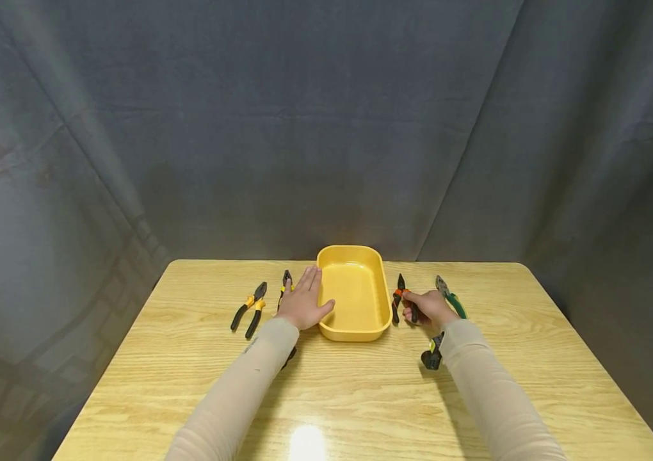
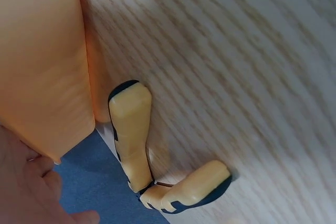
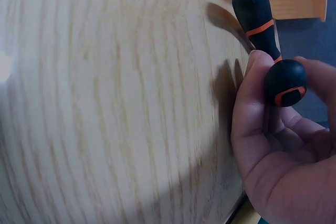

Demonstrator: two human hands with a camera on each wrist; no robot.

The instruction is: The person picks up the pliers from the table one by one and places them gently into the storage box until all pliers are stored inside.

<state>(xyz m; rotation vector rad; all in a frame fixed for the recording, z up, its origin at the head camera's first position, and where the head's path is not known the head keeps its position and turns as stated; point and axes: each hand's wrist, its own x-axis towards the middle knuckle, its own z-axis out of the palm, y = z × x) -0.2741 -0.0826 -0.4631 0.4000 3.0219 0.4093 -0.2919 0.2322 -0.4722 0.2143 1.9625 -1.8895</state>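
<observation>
A yellow plastic tray (image 1: 355, 336) stands at the back middle of the wooden table. My left hand (image 1: 302, 304) lies with straight fingers at the tray's left rim, its thumb reaching over the edge. Just left of that hand, partly hidden by it, is a pair of pliers (image 1: 287, 278); its yellow-and-black handles show in the left wrist view. To the tray's right, my right hand (image 1: 433, 308) pinches one handle of black-and-orange pliers (image 3: 253, 11) between thumb and fingers. Their tip points toward the back, and in the right wrist view the handles stand spread apart.
Yellow-and-black pliers (image 1: 255, 310) lie farther left on the table. Green-handled pliers (image 1: 453, 301) lie just beyond my right hand, partly covered by it. A black wrist camera (image 1: 432, 356) hangs by my right sleeve. Dark grey cloth (image 1: 303, 128) hangs behind the table.
</observation>
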